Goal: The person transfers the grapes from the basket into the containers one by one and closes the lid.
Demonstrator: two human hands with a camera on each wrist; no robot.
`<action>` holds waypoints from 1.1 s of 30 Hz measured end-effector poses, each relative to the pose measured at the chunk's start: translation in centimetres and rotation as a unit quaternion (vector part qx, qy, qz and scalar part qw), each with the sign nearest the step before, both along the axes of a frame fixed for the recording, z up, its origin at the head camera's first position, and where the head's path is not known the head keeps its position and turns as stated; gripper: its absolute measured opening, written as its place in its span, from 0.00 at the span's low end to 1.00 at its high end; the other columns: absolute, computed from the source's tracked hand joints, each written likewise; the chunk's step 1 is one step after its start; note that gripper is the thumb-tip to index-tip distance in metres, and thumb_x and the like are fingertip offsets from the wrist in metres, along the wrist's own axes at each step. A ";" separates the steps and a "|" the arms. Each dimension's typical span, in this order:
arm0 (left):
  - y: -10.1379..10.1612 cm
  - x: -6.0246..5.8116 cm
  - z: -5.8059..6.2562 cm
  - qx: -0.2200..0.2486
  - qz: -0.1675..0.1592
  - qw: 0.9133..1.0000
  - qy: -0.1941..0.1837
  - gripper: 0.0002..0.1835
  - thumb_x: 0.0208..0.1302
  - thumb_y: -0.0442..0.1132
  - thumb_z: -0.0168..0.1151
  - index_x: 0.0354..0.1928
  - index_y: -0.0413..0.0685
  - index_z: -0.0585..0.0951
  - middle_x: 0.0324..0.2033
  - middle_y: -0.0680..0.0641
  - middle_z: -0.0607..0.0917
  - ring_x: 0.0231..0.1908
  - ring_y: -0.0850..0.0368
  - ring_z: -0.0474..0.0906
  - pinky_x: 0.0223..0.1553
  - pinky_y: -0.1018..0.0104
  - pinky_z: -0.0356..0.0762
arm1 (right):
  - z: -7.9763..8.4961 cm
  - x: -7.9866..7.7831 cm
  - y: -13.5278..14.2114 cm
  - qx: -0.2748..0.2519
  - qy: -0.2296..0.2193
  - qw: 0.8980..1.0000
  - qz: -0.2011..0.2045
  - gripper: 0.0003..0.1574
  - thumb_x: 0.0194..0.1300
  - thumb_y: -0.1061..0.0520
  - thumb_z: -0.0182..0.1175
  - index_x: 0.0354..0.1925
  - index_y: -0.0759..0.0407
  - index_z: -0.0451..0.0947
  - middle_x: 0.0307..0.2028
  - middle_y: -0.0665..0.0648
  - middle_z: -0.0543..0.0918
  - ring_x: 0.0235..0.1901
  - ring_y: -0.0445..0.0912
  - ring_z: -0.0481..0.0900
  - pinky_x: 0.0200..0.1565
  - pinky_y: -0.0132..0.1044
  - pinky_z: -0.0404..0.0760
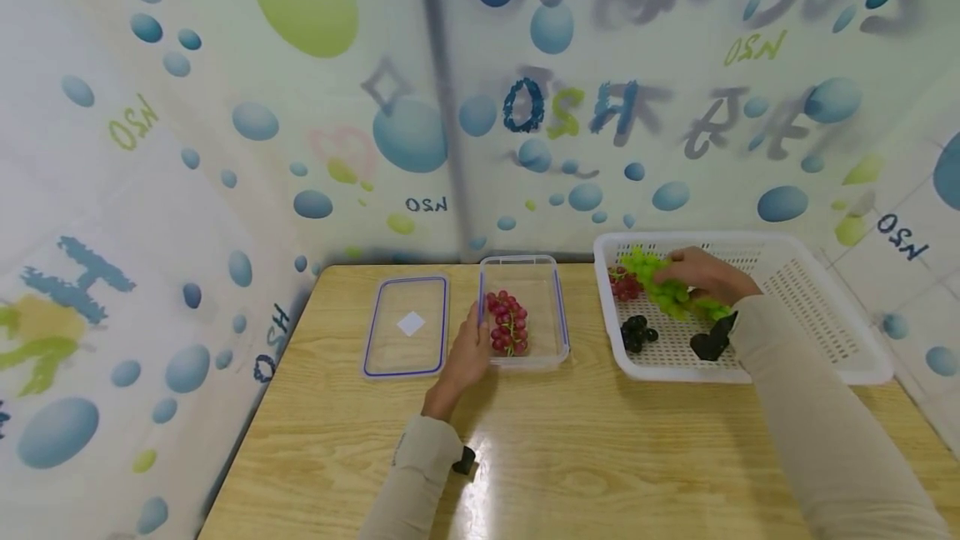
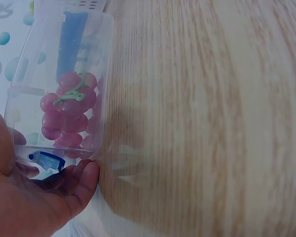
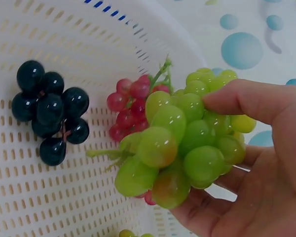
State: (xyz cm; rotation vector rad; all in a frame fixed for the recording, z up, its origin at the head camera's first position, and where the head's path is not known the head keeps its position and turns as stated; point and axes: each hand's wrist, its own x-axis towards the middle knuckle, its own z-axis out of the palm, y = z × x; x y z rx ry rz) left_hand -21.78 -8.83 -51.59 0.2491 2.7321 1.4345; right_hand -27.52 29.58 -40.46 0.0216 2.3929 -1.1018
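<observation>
My right hand (image 1: 705,271) grips a bunch of green grapes (image 3: 180,143) over the left part of a white slotted basket (image 1: 690,237). Thumb and fingers press into the bunch from either side, and its stem points away from the palm. Under and beside it in the basket lie a bunch of red grapes (image 3: 130,106) and a bunch of black grapes (image 3: 50,106). At the left side of a clear plastic box (image 1: 562,307), my left hand (image 1: 467,348) holds the wall, fingers bent around it in the left wrist view. Inside that box rests another red grape bunch (image 1: 508,323).
A clear lid (image 1: 390,348) with a blue seal and a white label lies flat left of the box. More green grapes (image 3: 133,233) show at the bottom of the right wrist view. A patterned curtain wall (image 1: 360,223) stands behind the wooden table (image 1: 585,448).
</observation>
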 end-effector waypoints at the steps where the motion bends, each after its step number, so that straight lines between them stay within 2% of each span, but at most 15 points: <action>1: 0.0 0.0 0.0 -0.001 0.001 1.000 0.001 0.29 0.80 0.37 0.36 0.77 0.34 0.48 0.67 0.24 0.64 0.69 0.31 0.60 0.69 0.38 0.58 | 0.1 0.0 -0.2 -0.003 0.002 1.000 0.000 0.37 0.69 0.45 0.57 0.64 0.70 0.63 0.56 0.67 0.68 0.50 0.56 0.69 0.46 0.46 0.79; 3: 0.0 -0.1 0.0 -0.002 0.003 1.000 0.002 0.29 0.80 0.37 0.36 0.77 0.34 0.48 0.67 0.24 0.64 0.69 0.31 0.60 0.69 0.39 0.58 | 0.5 -0.1 -0.5 -0.009 0.008 1.000 0.001 0.36 0.70 0.45 0.56 0.62 0.70 0.63 0.53 0.67 0.68 0.49 0.56 0.69 0.46 0.46 0.79; 7: -0.1 -0.1 -0.1 -0.005 0.005 1.000 0.000 0.29 0.80 0.38 0.36 0.77 0.34 0.48 0.67 0.25 0.64 0.69 0.31 0.60 0.70 0.40 0.58 | 1.1 -0.1 -1.1 -0.020 0.025 0.999 0.001 0.26 0.71 0.44 0.54 0.51 0.65 0.65 0.42 0.61 0.70 0.40 0.52 0.70 0.43 0.44 0.77; 9: -0.1 -0.2 -0.1 -0.006 0.004 1.000 0.001 0.29 0.80 0.38 0.36 0.77 0.34 0.48 0.67 0.25 0.64 0.69 0.31 0.60 0.69 0.39 0.58 | 1.3 -0.2 -1.3 -0.021 0.034 0.999 0.000 0.25 0.72 0.44 0.54 0.50 0.65 0.66 0.41 0.60 0.71 0.37 0.51 0.71 0.42 0.44 0.77; 12: -0.1 -0.1 0.0 -0.007 0.001 1.000 0.003 0.29 0.80 0.37 0.36 0.76 0.33 0.49 0.68 0.25 0.64 0.69 0.31 0.60 0.69 0.39 0.58 | 1.6 -0.3 -1.6 -0.020 0.040 0.999 -0.004 0.33 0.73 0.43 0.53 0.62 0.67 0.64 0.49 0.64 0.73 0.41 0.51 0.74 0.45 0.45 0.79; 16: 0.0 -0.1 0.1 -0.006 0.002 1.000 0.003 0.29 0.80 0.37 0.36 0.76 0.33 0.49 0.67 0.25 0.64 0.69 0.31 0.60 0.69 0.38 0.58 | 2.2 -0.4 -2.3 -0.022 0.043 0.999 -0.014 0.41 0.74 0.42 0.52 0.70 0.68 0.58 0.58 0.68 0.71 0.47 0.54 0.75 0.49 0.49 0.79; 22: 0.0 -0.1 -0.1 -0.004 0.002 1.000 0.007 0.28 0.80 0.37 0.37 0.76 0.35 0.50 0.65 0.24 0.67 0.67 0.30 0.63 0.67 0.37 0.61 | 3.1 -0.4 -3.4 -0.016 0.044 0.999 -0.022 0.54 0.73 0.39 0.51 0.77 0.68 0.39 0.71 0.74 0.57 0.62 0.63 0.67 0.61 0.59 0.71; 28: 0.0 0.0 -0.1 -0.002 0.004 1.000 0.013 0.28 0.80 0.37 0.37 0.77 0.36 0.50 0.63 0.25 0.69 0.66 0.31 0.65 0.66 0.37 0.62 | 3.4 -0.6 -5.2 -0.033 0.062 0.997 -0.029 0.47 0.74 0.42 0.53 0.75 0.68 0.49 0.68 0.72 0.63 0.63 0.63 0.68 0.63 0.58 0.70; 33: 0.0 0.0 -0.1 0.000 0.005 1.000 0.015 0.28 0.79 0.37 0.37 0.76 0.35 0.50 0.64 0.25 0.68 0.66 0.31 0.64 0.66 0.37 0.62 | 3.3 -0.8 -6.8 -0.034 0.067 0.997 -0.031 0.47 0.73 0.44 0.55 0.75 0.69 0.50 0.69 0.74 0.61 0.63 0.65 0.68 0.63 0.58 0.71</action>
